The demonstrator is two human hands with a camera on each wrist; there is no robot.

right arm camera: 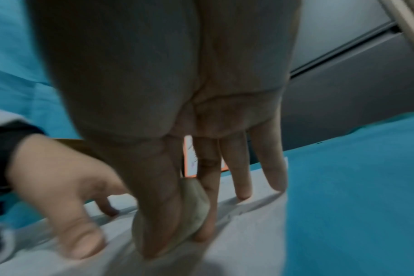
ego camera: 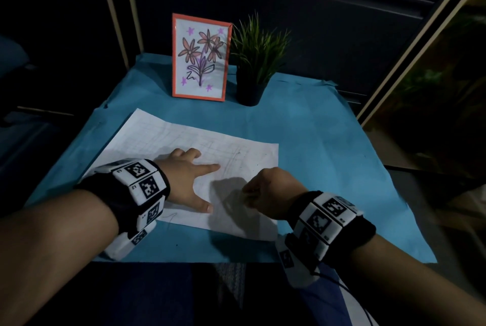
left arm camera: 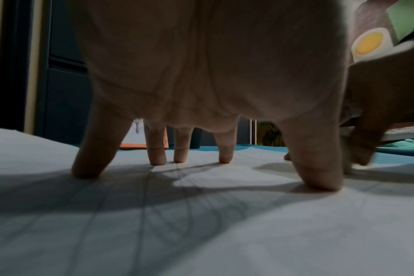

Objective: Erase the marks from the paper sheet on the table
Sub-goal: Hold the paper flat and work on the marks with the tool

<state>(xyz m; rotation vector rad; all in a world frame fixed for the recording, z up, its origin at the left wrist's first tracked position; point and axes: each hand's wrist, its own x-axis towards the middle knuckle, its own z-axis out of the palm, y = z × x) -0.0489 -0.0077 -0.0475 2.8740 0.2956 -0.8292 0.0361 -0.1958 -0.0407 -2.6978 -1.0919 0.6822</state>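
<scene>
A white paper sheet [ego camera: 157, 141] with faint pencil lines lies on the blue-covered table [ego camera: 328, 146]. My left hand [ego camera: 188, 181] lies spread on the sheet, fingers [left arm camera: 225, 158] straight and tips pressing it down. My right hand [ego camera: 265, 194] is near the sheet's front right part, thumb and forefinger pinching a pale, worn eraser [right arm camera: 196, 207] against the paper [right arm camera: 243, 233]. Its other fingers [right arm camera: 242, 186] reach down to the sheet. In the head view the eraser is hidden under the hand. A small pen squiggle [ego camera: 171, 216] shows by the left wrist.
An orange-framed flower drawing [ego camera: 200, 57] stands at the back of the table, with a potted green plant [ego camera: 255, 62] right beside it. Dark cabinets stand behind. The blue cover stretches bare to the right of the sheet.
</scene>
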